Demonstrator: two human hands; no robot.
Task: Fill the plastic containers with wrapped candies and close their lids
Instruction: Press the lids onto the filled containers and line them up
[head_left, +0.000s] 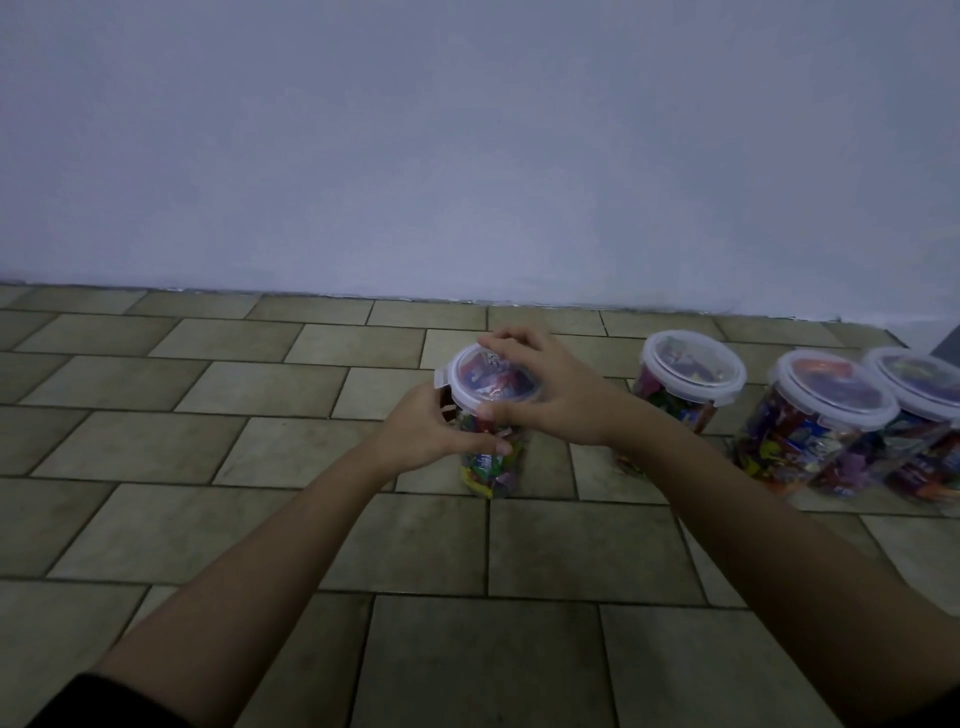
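Note:
A clear plastic container full of colourful wrapped candies stands on the tiled floor in the middle of the head view. A translucent white lid sits on top of it, with a latch tab sticking out at its left edge. My left hand grips the container's side just under the lid. My right hand curls over the lid's right half, fingers on its far rim and thumb on its near edge.
Three more candy-filled containers with lids on stand in a row to the right: one, a second, a third at the frame edge. A pale wall runs behind. The floor is beige tiles.

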